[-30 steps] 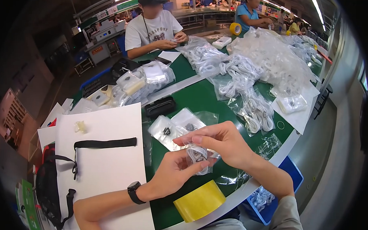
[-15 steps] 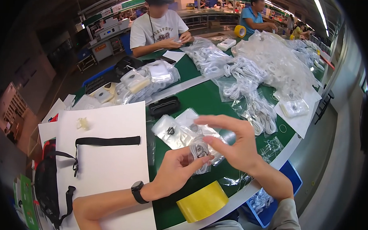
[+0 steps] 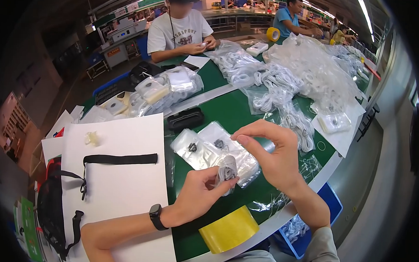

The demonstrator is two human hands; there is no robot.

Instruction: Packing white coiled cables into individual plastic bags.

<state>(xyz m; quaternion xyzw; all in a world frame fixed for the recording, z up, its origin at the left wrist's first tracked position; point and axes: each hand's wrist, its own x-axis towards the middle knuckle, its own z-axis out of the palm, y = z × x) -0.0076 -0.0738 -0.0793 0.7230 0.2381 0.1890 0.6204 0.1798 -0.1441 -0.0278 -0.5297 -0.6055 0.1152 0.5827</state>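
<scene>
A coiled white cable in a clear plastic bag (image 3: 227, 169) is gripped between the thumb and fingers of my left hand (image 3: 199, 190). Just to its upper right, my right hand (image 3: 275, 154) is closed in a pinch, thumb against index finger. Anything between those fingertips is too small to make out. Under and behind the held bag, flat clear plastic bags (image 3: 192, 148) with dark printed marks lie overlapping on the green table (image 3: 187, 236).
Yellow tape roll (image 3: 229, 228) stands near the front edge. White board (image 3: 119, 192) with a black strap (image 3: 121, 159) lies left. Behind are a black case (image 3: 186, 118), bagged cables (image 3: 280, 87) and clear strips (image 3: 309, 167). A blue bin (image 3: 329, 202) sits below right. Two people work opposite.
My right thumb and index finger, apart before, have come together and the hand has shifted slightly right. My left hand still holds the bagged cable, now turned a little more upright.
</scene>
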